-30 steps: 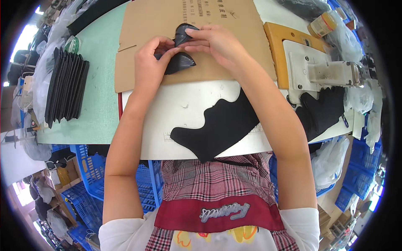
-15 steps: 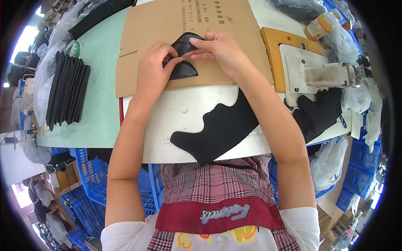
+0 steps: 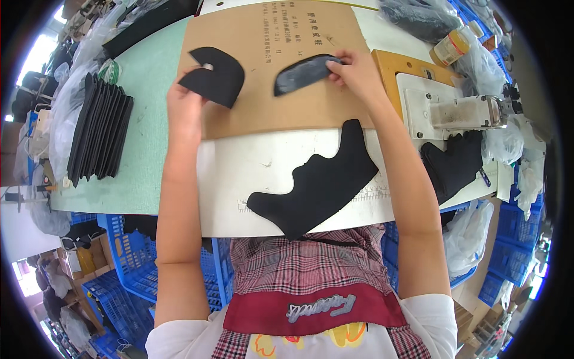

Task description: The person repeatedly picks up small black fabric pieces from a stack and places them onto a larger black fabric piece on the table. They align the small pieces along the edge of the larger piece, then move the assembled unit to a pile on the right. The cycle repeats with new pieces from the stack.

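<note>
My left hand (image 3: 186,102) grips the lower edge of a black curved fabric piece (image 3: 224,76), horseshoe-like with a notch on its left side. Between the thumb and fingers of my right hand (image 3: 353,75) is a shiny dark curved leather-like piece (image 3: 301,74), pinched at its right end. Both pieces are over a flat sheet of brown cardboard (image 3: 263,116), apart from each other. Closer to me, a larger black cut-out piece (image 3: 323,188) with a wavy edge lies on the white tabletop (image 3: 239,167).
A sewing machine (image 3: 460,112) stands at the right, with black pieces (image 3: 451,164) beside it. Folded black pieces (image 3: 100,128) are stacked on the green surface (image 3: 149,131) at left. A jar (image 3: 449,49) stands at the back right; blue crates (image 3: 134,257) sit below the table.
My hands were together over the black pieces; now they are apart, one piece in each. The left has moved left, the right has moved right. The cardboard has shifted slightly right.
</note>
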{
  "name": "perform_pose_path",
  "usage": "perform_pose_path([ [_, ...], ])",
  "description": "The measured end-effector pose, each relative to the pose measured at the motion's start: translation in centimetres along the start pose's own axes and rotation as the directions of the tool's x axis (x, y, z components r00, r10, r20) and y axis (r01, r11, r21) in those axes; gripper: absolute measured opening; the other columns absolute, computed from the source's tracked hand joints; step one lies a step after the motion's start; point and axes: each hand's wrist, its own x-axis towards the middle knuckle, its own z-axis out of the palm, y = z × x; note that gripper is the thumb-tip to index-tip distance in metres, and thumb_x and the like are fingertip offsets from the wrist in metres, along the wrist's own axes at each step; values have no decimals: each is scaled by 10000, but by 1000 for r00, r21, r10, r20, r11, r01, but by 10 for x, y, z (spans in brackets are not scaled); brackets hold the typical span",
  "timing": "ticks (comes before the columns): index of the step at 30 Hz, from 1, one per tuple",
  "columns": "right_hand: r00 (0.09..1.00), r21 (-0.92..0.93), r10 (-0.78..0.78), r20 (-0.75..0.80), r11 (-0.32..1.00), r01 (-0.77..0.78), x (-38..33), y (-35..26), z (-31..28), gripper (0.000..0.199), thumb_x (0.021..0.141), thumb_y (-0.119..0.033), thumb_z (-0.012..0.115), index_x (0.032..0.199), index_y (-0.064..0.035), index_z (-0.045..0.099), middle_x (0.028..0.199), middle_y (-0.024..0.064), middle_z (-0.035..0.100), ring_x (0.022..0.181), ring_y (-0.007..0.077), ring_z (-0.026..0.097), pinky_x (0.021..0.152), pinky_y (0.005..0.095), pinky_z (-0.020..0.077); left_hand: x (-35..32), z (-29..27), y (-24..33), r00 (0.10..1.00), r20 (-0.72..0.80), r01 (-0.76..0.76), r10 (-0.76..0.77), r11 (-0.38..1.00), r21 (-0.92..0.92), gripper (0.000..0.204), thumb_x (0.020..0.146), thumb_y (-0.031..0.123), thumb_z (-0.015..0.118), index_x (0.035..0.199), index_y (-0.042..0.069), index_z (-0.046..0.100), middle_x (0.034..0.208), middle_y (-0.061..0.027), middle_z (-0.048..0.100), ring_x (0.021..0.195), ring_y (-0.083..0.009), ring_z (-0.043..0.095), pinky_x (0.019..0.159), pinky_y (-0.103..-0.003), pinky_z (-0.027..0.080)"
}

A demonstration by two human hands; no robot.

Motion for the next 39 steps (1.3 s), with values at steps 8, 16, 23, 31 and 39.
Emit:
perform_pose_path([
  [8, 778, -590, -604, -173, 696, 408, -16, 12, 3, 214, 809, -52, 681, 1011, -39, 614, 1001, 119, 648, 981, 318, 618, 850, 416, 497, 0, -26, 29, 876, -255, -358, 410, 906, 227, 96, 910, 126, 680, 943, 40, 652, 914, -70, 693, 825, -157, 669, 747, -291, 549],
  [16, 911, -502, -375, -171, 829, 247, -5, 20, 2, 185, 834, -85, 672, 1010, -32, 655, 949, 144, 663, 952, 334, 619, 843, 430, 495, -7, 11, -2, 894, 256, -355, 367, 232, 906, 270, 867, 254, 714, 1009, 48, 613, 950, -126, 694, 872, -313, 663, 737, -405, 509],
  [23, 935, -148, -295, -196, 952, 269, -12, 13, -9, 189, 869, -73, 664, 1037, 6, 628, 880, 81, 686, 846, 188, 645, 754, 320, 506, -25, 18, -3, 721, 385, -556, 576, 148, 818, 321, 886, 299, 698, 1061, 42, 616, 957, -142, 694, 799, -320, 615, 722, -418, 486],
  [31, 863, -3, -418, -284, 900, 435, -78, -39, -37, 250, 830, -3, 652, 1076, 16, 615, 894, 97, 675, 760, 160, 645, 701, 271, 505, -64, 53, 21, 962, 265, -142, 68, 952, 270, 297, 983, 260, 592, 1106, -5, 646, 1044, -91, 679, 932, -173, 619, 817, -348, 508],
  [39, 739, 13, -673, 15, 739, 673, -185, -28, 13, 436, 831, -117, 719, 1231, -20, 576, 1087, 174, 663, 943, 342, 658, 828, 379, 535, -139, 78, 26, 868, 426, 389, -257, 884, -260, 377, 1022, 250, 518, 1246, -50, 563, 1169, -142, 644, 1053, -232, 643, 885, -334, 562],
])
